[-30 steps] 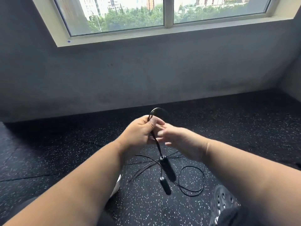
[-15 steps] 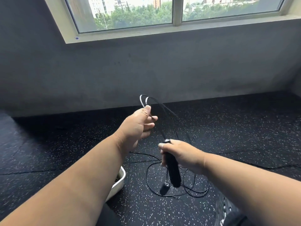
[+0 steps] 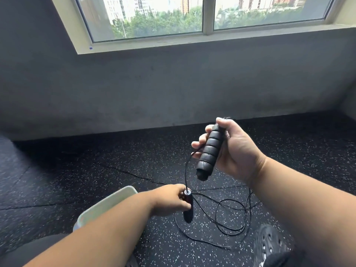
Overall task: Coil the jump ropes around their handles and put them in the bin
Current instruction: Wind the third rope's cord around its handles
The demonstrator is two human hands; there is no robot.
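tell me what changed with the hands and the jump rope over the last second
The right hand took one ribbed handle and raised it. The left hand let go of the cord loop, dropped and gripped the other handle near the floor. The remaining cord still lies loose on the floor, and the bin sits by the left arm.

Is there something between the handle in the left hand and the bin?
Nothing visible stands between them. The left hand holds the black jump rope handle just right of the pale plastic bin, whose opening the left forearm partly hides.
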